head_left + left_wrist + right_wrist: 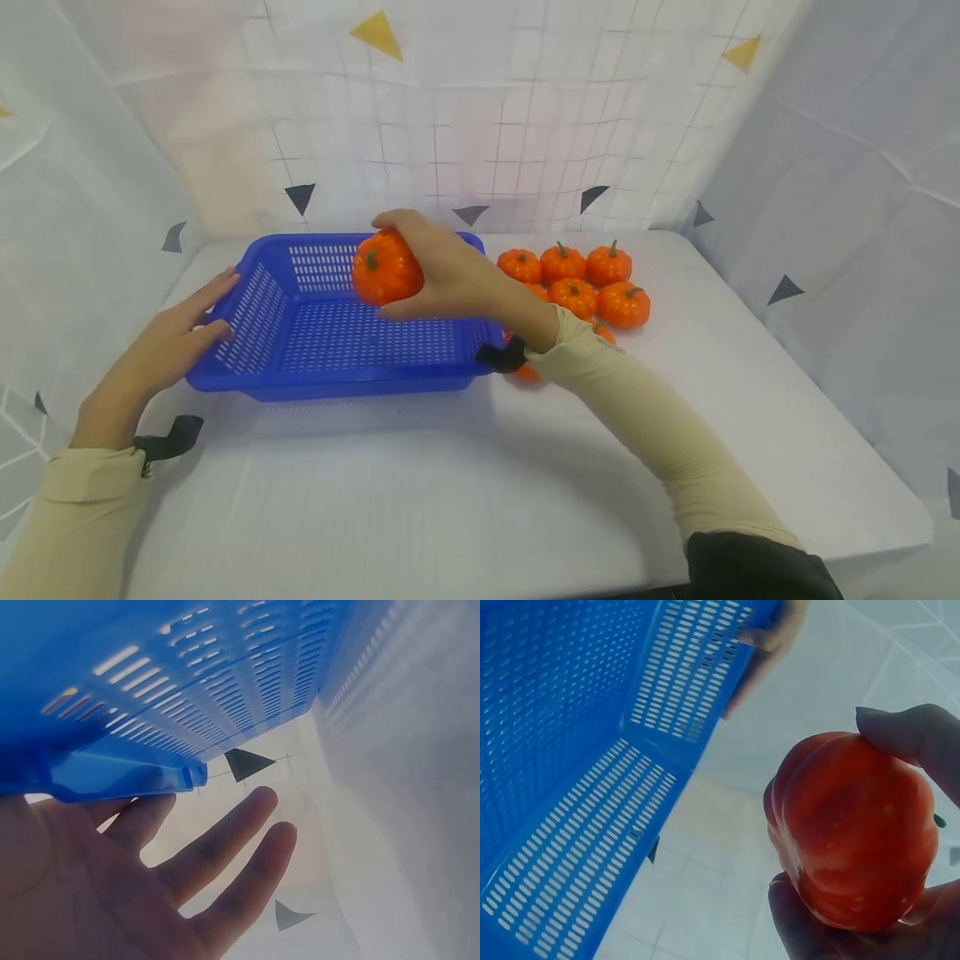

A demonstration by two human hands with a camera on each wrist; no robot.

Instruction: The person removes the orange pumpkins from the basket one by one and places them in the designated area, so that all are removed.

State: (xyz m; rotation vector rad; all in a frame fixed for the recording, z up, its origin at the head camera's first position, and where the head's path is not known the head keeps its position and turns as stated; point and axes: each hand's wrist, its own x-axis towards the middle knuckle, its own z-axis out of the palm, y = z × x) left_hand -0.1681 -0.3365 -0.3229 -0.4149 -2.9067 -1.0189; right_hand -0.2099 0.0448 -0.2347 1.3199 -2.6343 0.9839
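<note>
My right hand (pixel 442 262) holds a small orange pumpkin (pixel 386 268) above the blue plastic basket (pixel 345 379). Thumb and fingers wrap the sides of the pumpkin (pixel 855 832), which is tipped so that its green stem shows in the head view. At the basket's left end, my left hand (pixel 168 342) grips the rim, thumb on top. Two fingers (pixel 247 877) of that hand extend free below the rim in the left wrist view. The basket's slotted floor (pixel 367 337) is bare where it shows, and its side nearer me appears raised from the table.
Several more orange pumpkins (pixel 573 297) sit grouped on the white table (pixel 720 400) right of the basket, some hidden behind my right wrist. White patterned sheeting (pixel 450 117) stands behind the table and along both sides.
</note>
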